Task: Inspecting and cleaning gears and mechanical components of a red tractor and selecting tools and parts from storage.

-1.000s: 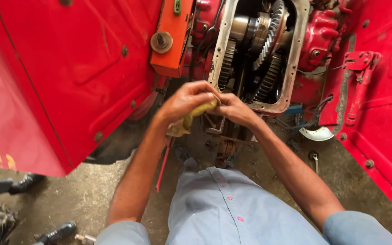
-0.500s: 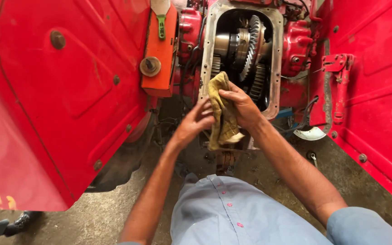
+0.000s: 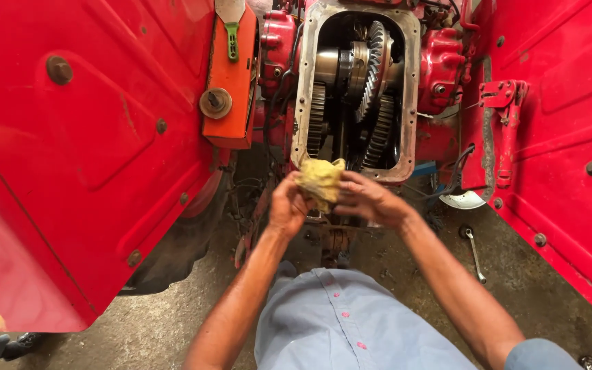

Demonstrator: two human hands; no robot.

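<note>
A big red fender panel [image 3: 83, 151] is filling the left side, with an orange box [image 3: 231, 82] sitting against its inner edge. Beside that, the open gearbox housing [image 3: 306, 82] is showing gears [image 3: 371, 68] on a shaft inside. Just below its lower rim, the left hand [image 3: 288, 209] and the right hand [image 3: 368, 200] are both curling closed around a bunched yellow rag [image 3: 320, 179], gripping it between them. Further right, a wrench [image 3: 474, 250] is lying on the concrete floor [image 3: 549, 288] beneath another red panel [image 3: 570, 137].
</note>
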